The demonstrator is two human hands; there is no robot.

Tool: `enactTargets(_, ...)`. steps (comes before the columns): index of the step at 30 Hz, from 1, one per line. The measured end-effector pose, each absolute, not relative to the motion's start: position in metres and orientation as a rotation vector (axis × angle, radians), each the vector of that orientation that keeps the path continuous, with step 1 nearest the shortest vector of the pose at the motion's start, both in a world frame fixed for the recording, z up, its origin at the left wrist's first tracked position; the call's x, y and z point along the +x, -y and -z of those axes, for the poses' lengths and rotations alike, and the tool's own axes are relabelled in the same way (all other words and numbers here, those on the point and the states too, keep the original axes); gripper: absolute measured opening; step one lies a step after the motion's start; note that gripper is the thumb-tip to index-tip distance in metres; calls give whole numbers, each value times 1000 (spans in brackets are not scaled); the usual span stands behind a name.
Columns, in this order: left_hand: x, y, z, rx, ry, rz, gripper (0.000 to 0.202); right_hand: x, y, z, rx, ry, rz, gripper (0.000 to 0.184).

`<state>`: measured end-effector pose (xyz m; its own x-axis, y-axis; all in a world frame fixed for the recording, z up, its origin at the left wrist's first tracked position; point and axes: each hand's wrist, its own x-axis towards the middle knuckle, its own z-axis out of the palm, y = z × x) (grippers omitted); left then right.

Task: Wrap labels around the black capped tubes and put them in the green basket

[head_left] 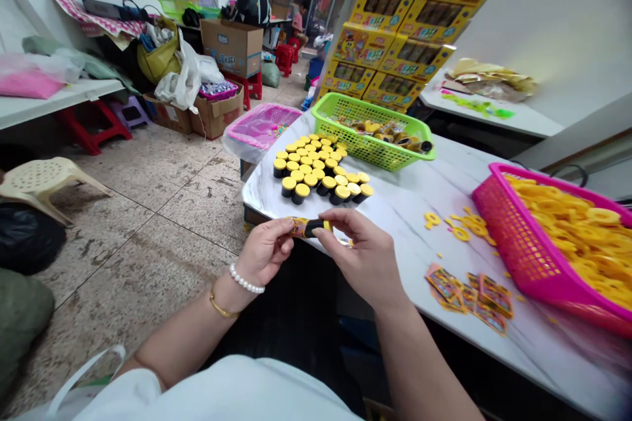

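Sweeping in from the far left on my feed, I pick up a white table (96,91) with a pink bag (32,83) on it, and below that a cream plastic stool (44,176) beside a black bag (29,237). Moving right, I pass a red stool (96,130), then a cardboard box (231,46) with a person (253,5) behind it. Nearer, a pink basket (257,120) with a clear plastic liner sits just off the corner of the marbled table (409,191).

Now the hands! I have the left hand (266,247), pearl bracelet (247,280) at the wrist, pinching one end of a small black tube (310,228) between thumb and forefinger, the other fingers curled in. That tube lies nearly level in front of the table's near edge, a bright printed wrap on its left part, yellow at its right end. And there's the right hand (363,253), thumb below and fingers above, closed down to the tube's width around that yellow end. Both hands have hold of it!

Just beyond, I see a cluster of yellow-capped containers (306,164) standing upright, and behind them a green basket (358,148) of wrapped pieces. Yellow boxes (385,33) rise in a stack at the back. Further right come loose yellow rings (461,233), a scatter of printed cards (494,296) and, at the edge, a magenta basket (528,256) heaped with yellow pieces.
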<state>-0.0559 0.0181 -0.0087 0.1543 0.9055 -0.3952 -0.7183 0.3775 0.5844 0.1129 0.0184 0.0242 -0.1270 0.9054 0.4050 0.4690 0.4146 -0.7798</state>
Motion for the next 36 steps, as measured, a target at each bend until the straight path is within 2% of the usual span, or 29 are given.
enactTargets(3,-58,-15,9,325,-812,-1195,22,109,-18,-13,-1082,1564,-928,23)
enactTargets(6,-61,-13,10,341,-809,-1179,24,103,-14,-4,-1004,1449,-1037,23)
enactTargets(12,-63,-7,13,420,-868,-1194,29,104,-8,4,-900,1426,-796,14)
enactTargets(16,-66,-6,6,561,-904,-1297,39,113,-5,2,-866,1404,-771,28)
enactTargets(20,-70,-8,4,758,-713,-1048,50,120,-1,-1,-855,1612,-759,36)
enactTargets(25,-66,-11,11,814,-755,-1034,43,126,5,-3,-940,1847,-555,30)
enactTargets(29,-53,-12,11,852,-699,-1054,37,128,9,0,-958,1802,-506,39)
enactTargets(32,-46,-14,10,840,-655,-1052,40,128,9,3,-965,1796,-434,41)
enactTargets(36,-44,-14,10,813,-672,-1046,45,129,8,8,-999,1769,-455,32)
